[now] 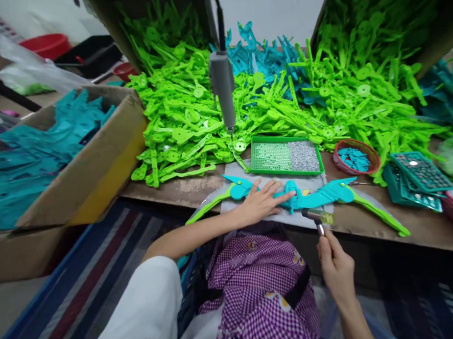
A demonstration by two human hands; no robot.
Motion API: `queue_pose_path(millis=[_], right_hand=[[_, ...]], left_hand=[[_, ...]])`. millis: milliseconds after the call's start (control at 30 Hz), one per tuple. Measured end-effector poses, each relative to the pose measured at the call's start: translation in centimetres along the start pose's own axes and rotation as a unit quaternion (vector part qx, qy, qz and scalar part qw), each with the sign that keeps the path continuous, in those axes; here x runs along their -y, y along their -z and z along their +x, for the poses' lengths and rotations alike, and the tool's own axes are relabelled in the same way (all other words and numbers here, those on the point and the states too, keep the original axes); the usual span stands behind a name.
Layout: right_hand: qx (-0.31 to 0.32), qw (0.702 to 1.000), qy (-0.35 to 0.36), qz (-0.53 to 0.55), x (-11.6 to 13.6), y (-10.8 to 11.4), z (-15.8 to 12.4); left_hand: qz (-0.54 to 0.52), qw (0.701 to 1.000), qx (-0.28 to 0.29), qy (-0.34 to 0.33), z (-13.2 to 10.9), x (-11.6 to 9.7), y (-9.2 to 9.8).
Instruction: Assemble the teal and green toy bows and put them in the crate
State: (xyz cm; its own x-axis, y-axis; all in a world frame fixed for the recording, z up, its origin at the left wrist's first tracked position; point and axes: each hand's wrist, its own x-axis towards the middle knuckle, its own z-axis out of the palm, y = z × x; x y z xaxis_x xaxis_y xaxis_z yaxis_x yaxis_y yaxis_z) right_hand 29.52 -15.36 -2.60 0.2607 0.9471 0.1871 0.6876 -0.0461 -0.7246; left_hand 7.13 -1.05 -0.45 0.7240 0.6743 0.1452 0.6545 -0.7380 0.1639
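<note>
My left hand (261, 202) lies with spread fingers on a turquoise plastic assembly (316, 195) at the table's front edge. Green blade-like arms (383, 214) stick out from both ends of it, one to each side. In my right hand (335, 265) is a small hammer (318, 216), gripped by its handle. Its head has a dark end and a yellowish clear end, and is just below the assembly's right half. Whether the head touches the assembly I cannot tell. A white cloth (232, 169) lies beneath the work.
Behind stands a green tray (287, 173) of small metal pins. A grey electric screwdriver (222, 90) hangs above the heap of green parts (192, 115). At right are a red basket (376, 168) of blue pieces and stacked green trays (422, 173). A cardboard box (110, 146) of turquoise parts is left.
</note>
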Motion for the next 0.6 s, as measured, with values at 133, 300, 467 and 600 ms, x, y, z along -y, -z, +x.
queue_pose_path(millis=[133,300,467,600], right_hand=[[-0.006,0.984,0.175,-0.019,3.1,-2.0,0.7],[0.163,0.949,0.261,-0.073,6.6,-6.4,3.3],[0.155,0.917,0.304,-0.205,8.8,-8.9,5.1],[0.209,0.886,0.297,-0.288,9.9,-8.8,5.9]], left_hand=[[-0.068,0.969,-0.164,0.171,-8.4,0.3,1.6],[-0.129,0.781,-0.319,0.521,-19.3,2.5,0.7],[-0.417,0.671,-0.313,0.527,-21.2,3.4,-1.9],[-0.471,0.614,-0.343,0.534,-20.0,3.4,-3.0]])
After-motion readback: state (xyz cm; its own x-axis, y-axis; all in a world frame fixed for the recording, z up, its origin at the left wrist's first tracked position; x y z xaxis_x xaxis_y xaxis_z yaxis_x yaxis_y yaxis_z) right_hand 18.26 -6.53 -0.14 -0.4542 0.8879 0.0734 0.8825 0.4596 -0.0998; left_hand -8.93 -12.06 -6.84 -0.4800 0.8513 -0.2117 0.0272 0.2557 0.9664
